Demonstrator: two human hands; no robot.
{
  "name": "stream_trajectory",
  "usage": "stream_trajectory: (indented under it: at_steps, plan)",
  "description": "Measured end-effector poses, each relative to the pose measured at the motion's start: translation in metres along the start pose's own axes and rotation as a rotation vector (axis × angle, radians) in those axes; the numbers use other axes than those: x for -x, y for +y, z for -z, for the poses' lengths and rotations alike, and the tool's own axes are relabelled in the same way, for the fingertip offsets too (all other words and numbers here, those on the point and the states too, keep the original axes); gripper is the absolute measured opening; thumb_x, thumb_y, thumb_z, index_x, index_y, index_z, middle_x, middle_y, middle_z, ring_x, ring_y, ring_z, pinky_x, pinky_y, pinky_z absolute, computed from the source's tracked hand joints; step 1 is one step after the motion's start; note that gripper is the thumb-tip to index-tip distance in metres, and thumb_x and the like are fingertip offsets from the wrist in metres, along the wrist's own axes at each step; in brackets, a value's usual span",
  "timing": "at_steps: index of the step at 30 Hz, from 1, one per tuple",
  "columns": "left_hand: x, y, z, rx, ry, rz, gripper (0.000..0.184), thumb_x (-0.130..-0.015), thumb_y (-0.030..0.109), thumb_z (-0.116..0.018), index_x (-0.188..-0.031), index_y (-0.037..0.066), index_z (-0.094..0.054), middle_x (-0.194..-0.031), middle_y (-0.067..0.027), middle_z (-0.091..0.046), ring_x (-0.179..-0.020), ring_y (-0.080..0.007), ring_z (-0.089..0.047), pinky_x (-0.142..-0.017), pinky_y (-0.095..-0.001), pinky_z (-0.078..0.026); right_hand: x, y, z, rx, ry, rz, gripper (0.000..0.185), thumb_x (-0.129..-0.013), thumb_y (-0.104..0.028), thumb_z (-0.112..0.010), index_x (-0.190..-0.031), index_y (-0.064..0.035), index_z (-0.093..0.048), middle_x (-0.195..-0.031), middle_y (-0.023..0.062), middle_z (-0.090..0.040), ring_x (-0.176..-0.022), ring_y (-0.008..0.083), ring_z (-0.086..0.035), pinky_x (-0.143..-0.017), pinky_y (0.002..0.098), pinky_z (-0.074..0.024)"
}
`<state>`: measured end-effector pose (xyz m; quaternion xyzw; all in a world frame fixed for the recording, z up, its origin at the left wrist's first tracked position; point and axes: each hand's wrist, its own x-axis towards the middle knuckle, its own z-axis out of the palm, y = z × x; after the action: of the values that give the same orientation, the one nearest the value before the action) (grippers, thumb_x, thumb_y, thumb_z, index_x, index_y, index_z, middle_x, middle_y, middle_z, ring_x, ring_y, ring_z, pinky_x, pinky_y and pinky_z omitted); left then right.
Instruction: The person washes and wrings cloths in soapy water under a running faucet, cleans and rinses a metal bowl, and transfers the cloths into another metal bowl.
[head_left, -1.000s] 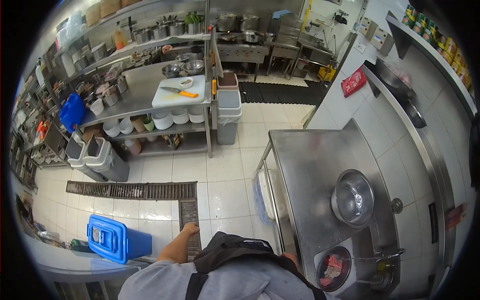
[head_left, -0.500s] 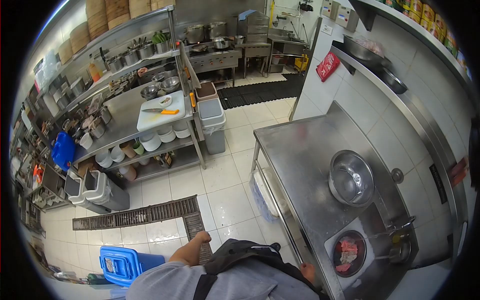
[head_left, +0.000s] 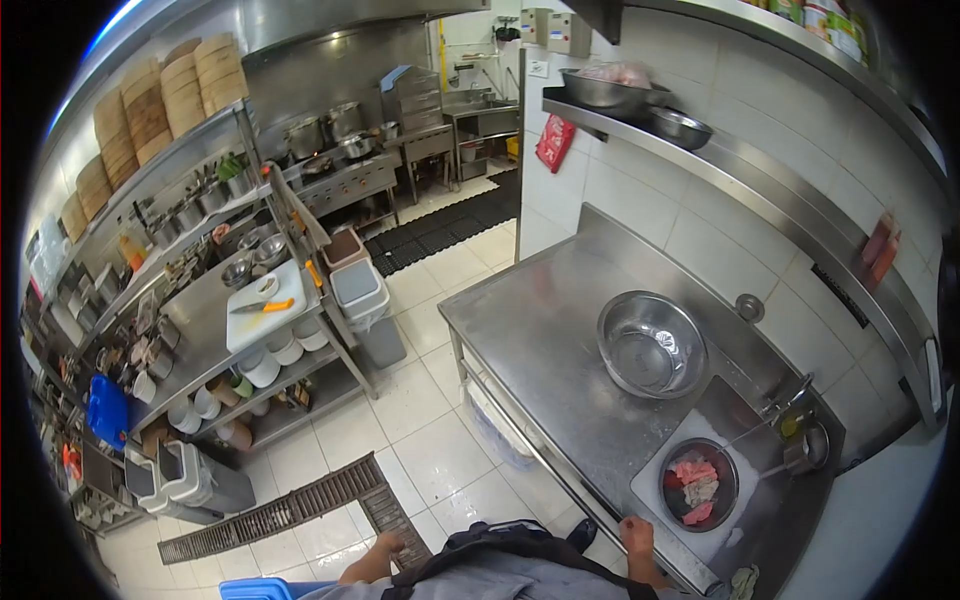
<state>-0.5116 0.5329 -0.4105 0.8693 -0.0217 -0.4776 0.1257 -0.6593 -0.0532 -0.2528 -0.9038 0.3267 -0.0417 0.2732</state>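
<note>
My left hand hangs low over the floor, near the drain grate, its fingers curled with nothing seen in them. At the front edge of the steel counter, my right hand is also curled, and nothing shows in it. Closest to the right hand is a metal bowl with pink and pale pieces that look like raw meat; it sits on a white board in the sink area. A larger steel bowl, with a little shiny liquid or glare inside, stands farther back.
A faucet runs beside a small metal pot. Across the aisle, a prep table holds a white cutting board with an orange-handled knife. Grey bins, a floor grate and a blue lidded container border the walkway.
My view has turned right and moved closer to the counter. The right hand has come up beside the counter edge; the left hand sits lower in view. The bowls stay in place.
</note>
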Motion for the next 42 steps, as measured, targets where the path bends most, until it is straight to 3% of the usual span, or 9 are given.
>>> stream_trajectory:
  at_steps: [7,10,12,14,17,21,27,33,42]
  plan:
    - [0.002,0.044,0.005,-0.319,-0.114,-0.063,0.024,-0.071,0.024,-0.058,-0.082,0.006,-0.068,-0.081,-0.0132,-0.067,-0.073,-0.0212,-0.066,-0.061,-0.0391,-0.052,-0.063,0.084,0.059,-0.059,0.242,-0.036,0.013,-0.073,-0.015,-0.06,-0.076,-0.0029,-0.065,-0.072,0.0169,-0.064,-0.068,0.0325,-0.063,-0.066,0.0408,-0.0496]
    - [-0.021,0.11,0.022,-0.181,0.183,0.051,0.028,-0.071,0.026,-0.057,-0.086,0.005,-0.068,-0.083,-0.0137,-0.067,-0.073,-0.02,-0.066,-0.065,-0.0382,-0.052,-0.106,0.145,0.082,-0.16,0.248,-0.189,0.014,-0.072,-0.016,-0.061,-0.075,-0.0035,-0.065,-0.074,0.0168,-0.064,-0.072,0.033,-0.063,-0.068,0.0422,-0.0493]
    - [-0.03,0.155,0.048,-0.059,0.078,0.014,0.028,-0.072,0.025,-0.055,-0.088,0.006,-0.068,-0.08,-0.0127,-0.066,-0.067,-0.021,-0.065,-0.061,-0.0366,-0.053,-0.131,0.168,0.112,0.052,0.423,-0.117,0.015,-0.072,-0.016,-0.06,-0.075,-0.0018,-0.065,-0.074,0.0174,-0.064,-0.071,0.0334,-0.063,-0.071,0.0417,-0.049]
    - [-0.021,0.198,0.063,0.376,0.131,0.018,0.029,-0.071,0.024,-0.055,-0.09,0.006,-0.068,-0.071,-0.0105,-0.064,-0.056,-0.0215,-0.061,-0.052,-0.0344,-0.052,-0.177,0.213,0.124,-0.236,0.33,-0.389,0.016,-0.076,-0.015,-0.058,-0.078,0.0002,-0.063,-0.068,0.0168,-0.063,-0.066,0.0295,-0.064,-0.06,0.0402,-0.0508]
    - [-0.009,0.244,0.067,0.406,0.3,-0.051,0.032,-0.071,0.026,-0.056,-0.095,0.008,-0.067,-0.076,-0.0119,-0.066,-0.059,-0.0222,-0.062,-0.057,-0.0343,-0.052,-0.231,0.227,0.159,-0.545,0.347,-0.35,0.015,-0.082,-0.009,-0.053,-0.09,0.0029,-0.057,-0.072,0.0131,-0.059,-0.043,0.0224,-0.058,-0.035,0.0332,-0.0469]
    - [0.008,0.275,0.054,0.066,0.298,0.005,0.037,-0.071,0.029,-0.056,-0.099,0.01,-0.067,-0.1,-0.0128,-0.065,-0.095,-0.0289,-0.061,-0.081,-0.0391,-0.048,-0.286,0.221,0.208,-0.614,0.268,-0.434,0.019,-0.083,-0.015,-0.052,-0.094,-0.0006,-0.057,-0.076,0.0122,-0.061,-0.058,0.0219,-0.063,-0.04,0.0289,-0.0485]
    - [0.054,0.253,-0.012,-0.122,0.313,0.136,0.028,-0.071,0.025,-0.054,-0.086,0.006,-0.068,-0.095,-0.0166,-0.065,-0.088,-0.0318,-0.062,-0.075,-0.042,-0.049,-0.385,0.303,0.194,-0.846,0.224,-0.632,0.037,-0.081,-0.029,-0.056,-0.107,-0.0024,-0.055,-0.097,0.0102,-0.058,-0.083,0.0251,-0.062,-0.062,0.0334,-0.0538]
    - [0.12,0.246,-0.051,0.135,0.309,0.45,0.027,-0.073,0.019,-0.053,-0.09,0.004,-0.068,-0.098,-0.0189,-0.064,-0.094,-0.0332,-0.061,-0.083,-0.0404,-0.048,-0.32,0.239,0.117,-0.595,-0.227,-0.549,0.035,-0.08,-0.028,-0.055,-0.103,-0.002,-0.056,-0.094,0.0108,-0.059,-0.08,0.0251,-0.062,-0.061,0.0336,-0.0532]
    - [0.152,0.28,-0.05,0.156,0.31,0.393,0.03,-0.073,0.015,-0.05,-0.091,0.0,-0.068,-0.101,-0.0201,-0.063,-0.097,-0.0315,-0.061,-0.083,-0.0389,-0.048,-0.237,0.166,0.063,-0.376,-0.761,-0.288,0.032,-0.08,-0.027,-0.054,-0.098,-0.0013,-0.059,-0.09,0.0118,-0.061,-0.077,0.0251,-0.062,-0.06,0.0338,-0.0524]
